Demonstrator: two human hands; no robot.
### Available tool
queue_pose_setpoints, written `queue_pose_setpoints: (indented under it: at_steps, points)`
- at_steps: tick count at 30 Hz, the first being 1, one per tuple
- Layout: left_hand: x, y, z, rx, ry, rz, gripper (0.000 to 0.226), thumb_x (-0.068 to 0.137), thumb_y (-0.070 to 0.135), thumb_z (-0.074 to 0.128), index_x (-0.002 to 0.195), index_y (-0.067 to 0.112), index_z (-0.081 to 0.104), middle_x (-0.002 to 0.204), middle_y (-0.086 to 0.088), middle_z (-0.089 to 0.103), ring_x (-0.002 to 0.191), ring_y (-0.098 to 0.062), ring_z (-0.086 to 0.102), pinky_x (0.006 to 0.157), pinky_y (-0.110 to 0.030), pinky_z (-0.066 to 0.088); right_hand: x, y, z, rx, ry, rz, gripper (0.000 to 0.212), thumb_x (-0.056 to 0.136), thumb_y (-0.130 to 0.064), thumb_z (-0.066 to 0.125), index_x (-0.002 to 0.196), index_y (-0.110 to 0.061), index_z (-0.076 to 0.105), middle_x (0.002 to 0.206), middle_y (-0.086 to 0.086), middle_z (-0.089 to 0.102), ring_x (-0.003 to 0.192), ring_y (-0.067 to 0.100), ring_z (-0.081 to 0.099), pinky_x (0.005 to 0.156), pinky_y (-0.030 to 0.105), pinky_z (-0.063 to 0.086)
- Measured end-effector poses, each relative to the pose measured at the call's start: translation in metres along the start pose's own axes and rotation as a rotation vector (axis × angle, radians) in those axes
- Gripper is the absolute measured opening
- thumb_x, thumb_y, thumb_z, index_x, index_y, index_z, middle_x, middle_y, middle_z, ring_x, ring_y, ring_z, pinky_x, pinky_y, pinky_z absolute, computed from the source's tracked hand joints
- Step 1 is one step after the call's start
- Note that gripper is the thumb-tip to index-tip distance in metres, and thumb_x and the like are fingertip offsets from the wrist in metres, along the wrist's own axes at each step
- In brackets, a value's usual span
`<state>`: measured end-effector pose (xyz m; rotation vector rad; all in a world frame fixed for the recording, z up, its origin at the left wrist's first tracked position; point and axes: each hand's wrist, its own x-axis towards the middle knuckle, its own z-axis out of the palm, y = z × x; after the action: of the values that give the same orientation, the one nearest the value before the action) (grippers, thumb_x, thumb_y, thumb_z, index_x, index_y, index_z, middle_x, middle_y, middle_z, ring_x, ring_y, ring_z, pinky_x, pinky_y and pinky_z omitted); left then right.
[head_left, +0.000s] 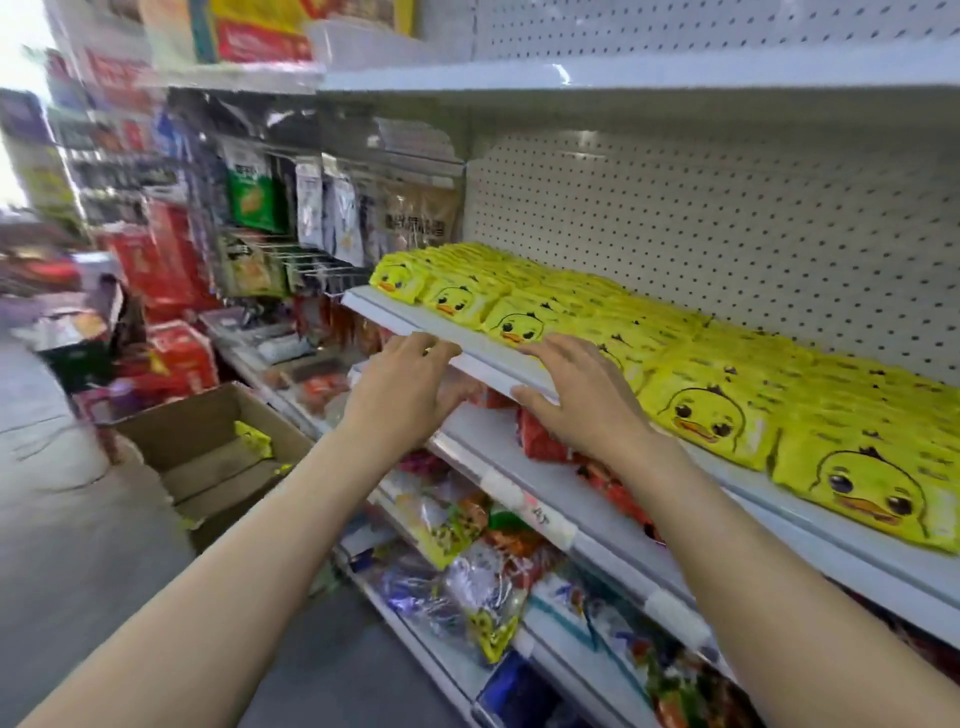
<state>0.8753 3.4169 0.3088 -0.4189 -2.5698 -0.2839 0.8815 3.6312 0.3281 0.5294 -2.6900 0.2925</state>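
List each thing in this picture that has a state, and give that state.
Left hand, gripping the shelf edge.
Right hand, open, flat over the shelf edge.
Duck packs, lined up in rows on the shelf.
Cardboard box, open, one yellow pack inside.

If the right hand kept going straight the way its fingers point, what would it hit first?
Most likely the yellow duck packet in the front row: the right hand lies flat on the shelf edge, fingertips aimed up and left at it. Depth is unclear, but the gap looks small.
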Motion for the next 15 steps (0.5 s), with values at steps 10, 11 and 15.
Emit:
queue_pose_setpoints:
  at_steps: [10, 11, 15]
  points:
    - [-0.029, -0.194, -0.02, 0.109, -0.02, -0.172, 0.049, 0.089, 0.053, 0.055, 0.129, 0.025, 0.054, 0.125, -0.002, 0.056, 0.116, -0.027, 0.051, 0.092, -0.042, 0.048, 0.119, -0.14, 0.101, 0.11, -0.106, -0.101, 0.055, 0.095, -0.047, 0.053, 0.145, -0.028, 0.04, 0.154, -0.001, 0.032, 0.143, 0.019, 0.024, 0.113, 0.033, 0.025]
    - [-0.028, -0.21, -0.018, 0.117, -0.022, -0.19, 0.049, 0.089, 0.053, 0.055, 0.129, 0.024, 0.053, 0.125, -0.002, 0.056, 0.117, -0.027, 0.05, 0.092, -0.041, 0.048, 0.132, -0.149, 0.111, 0.128, -0.114, -0.121, 0.055, 0.096, -0.045, 0.054, 0.145, -0.026, 0.04, 0.154, 0.0, 0.033, 0.143, 0.019, 0.024, 0.113, 0.032, 0.023]
    - [-0.011, -0.272, -0.003, 0.134, -0.035, -0.261, 0.05, 0.089, 0.051, 0.058, 0.131, 0.025, 0.052, 0.129, -0.002, 0.055, 0.119, -0.027, 0.049, 0.093, -0.041, 0.047, 0.191, -0.176, 0.156, 0.151, -0.127, -0.177, 0.055, 0.096, -0.045, 0.055, 0.145, -0.025, 0.041, 0.154, 0.002, 0.034, 0.142, 0.02, 0.026, 0.113, 0.03, 0.02]
